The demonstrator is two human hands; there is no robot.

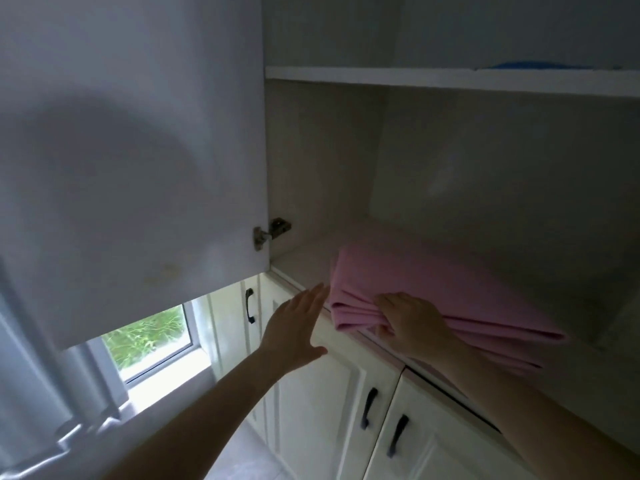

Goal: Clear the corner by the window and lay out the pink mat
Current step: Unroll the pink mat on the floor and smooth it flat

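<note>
The pink mat [433, 292] lies folded on the bottom shelf of an open upper cupboard, its front edge sticking out over the shelf lip. My right hand [412, 323] grips that front edge, fingers wrapped over the folds. Just left of the mat's corner, my left hand [298, 323] is stretched out flat with fingers apart and holds nothing; whether its fingertips touch the mat I cannot tell.
The cupboard's open door [131, 168] hangs at the left and fills much of the view. A shelf [415, 79] above carries something blue [540, 65]. Below are white cabinet doors with black handles [369, 407]. A window [152, 337] sits low on the left.
</note>
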